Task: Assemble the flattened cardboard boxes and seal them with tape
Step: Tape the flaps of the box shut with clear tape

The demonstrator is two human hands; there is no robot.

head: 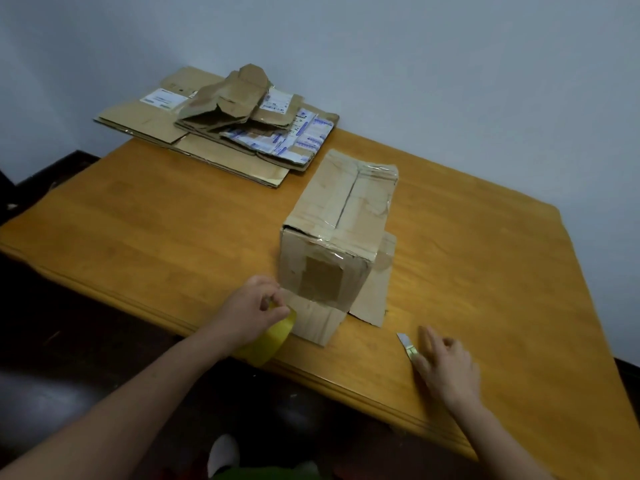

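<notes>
An assembled cardboard box (341, 216) stands on the wooden table (173, 230), its upper seam covered with clear tape and its lower flaps splayed out on the tabletop. My left hand (251, 311) grips a yellow roll of tape (273, 337) at the box's near left flap. My right hand (446, 365) lies over a small utility knife (406, 344) to the right of the box; the blade end pokes out past my fingers. Whether those fingers curl round the knife is blurred.
A pile of flattened cardboard boxes (221, 123) with shipping labels lies at the table's far left, against the grey wall. The table's near edge runs just under my hands. Dark floor and a white shoe (223, 453) show below it.
</notes>
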